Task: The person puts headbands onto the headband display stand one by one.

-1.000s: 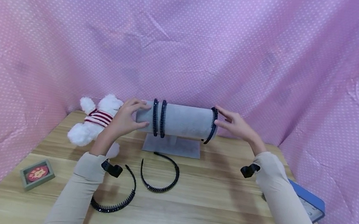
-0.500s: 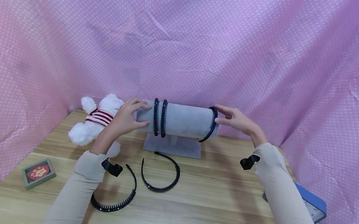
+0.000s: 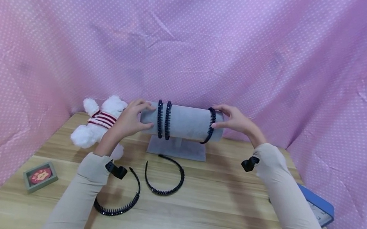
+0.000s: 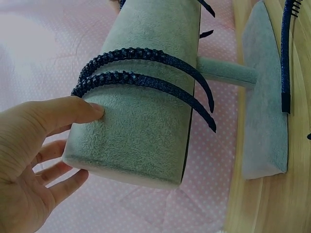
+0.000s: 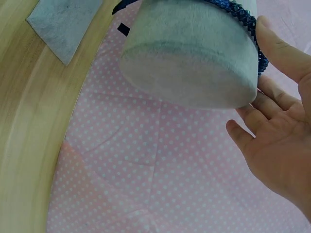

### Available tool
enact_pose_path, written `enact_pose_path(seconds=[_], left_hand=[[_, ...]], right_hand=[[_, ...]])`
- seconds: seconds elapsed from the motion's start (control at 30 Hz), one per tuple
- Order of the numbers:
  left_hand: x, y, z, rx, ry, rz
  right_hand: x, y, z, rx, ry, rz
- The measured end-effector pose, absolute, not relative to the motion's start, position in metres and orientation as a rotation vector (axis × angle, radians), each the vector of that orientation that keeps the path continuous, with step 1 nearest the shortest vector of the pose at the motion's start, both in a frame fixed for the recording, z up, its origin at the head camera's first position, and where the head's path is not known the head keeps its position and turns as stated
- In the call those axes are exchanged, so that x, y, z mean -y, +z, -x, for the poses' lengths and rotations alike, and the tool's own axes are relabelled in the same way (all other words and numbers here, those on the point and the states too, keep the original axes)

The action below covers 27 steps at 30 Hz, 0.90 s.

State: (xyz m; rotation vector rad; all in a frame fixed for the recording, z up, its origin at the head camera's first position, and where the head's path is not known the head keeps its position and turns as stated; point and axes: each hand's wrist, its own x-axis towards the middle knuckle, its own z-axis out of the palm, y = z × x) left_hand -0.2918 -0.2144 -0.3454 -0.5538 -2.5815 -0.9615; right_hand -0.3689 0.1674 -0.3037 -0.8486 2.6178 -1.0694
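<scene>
A grey velvet roll (image 3: 189,125) lies sideways on a T-shaped headband stand with a flat base (image 3: 181,153). My left hand (image 3: 133,119) grips the roll's left end, thumb (image 4: 92,110) in front and fingers behind. Near that end sit two dark beaded headbands, an outer one (image 3: 159,121) and an inner one (image 3: 167,122). My right hand (image 3: 237,121) holds a third dark headband (image 3: 210,128) towards the roll's right end. In the right wrist view, the thumb lies against its beaded band (image 5: 243,17), while the other fingers reach behind the roll.
Two more toothed headbands lie on the wooden table, one before the base (image 3: 161,192) and one nearer me (image 3: 113,213). A white plush toy (image 3: 102,120) sits at left behind my forearm. A small framed picture (image 3: 40,176) and a blue clock (image 3: 321,202) lie at the sides.
My right hand and its headband have shifted left along the roll, away from the right end. My left hand has stayed at the left end.
</scene>
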Motion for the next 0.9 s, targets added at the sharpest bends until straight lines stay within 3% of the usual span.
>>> enact_pose_path(seconds=[0.9], left_hand=[[0.214, -0.343, 0.290, 2.572, -0.923, 0.561]], right_hand=[[-0.120, -0.300, 0.363, -2.668, -0.981, 0.916]])
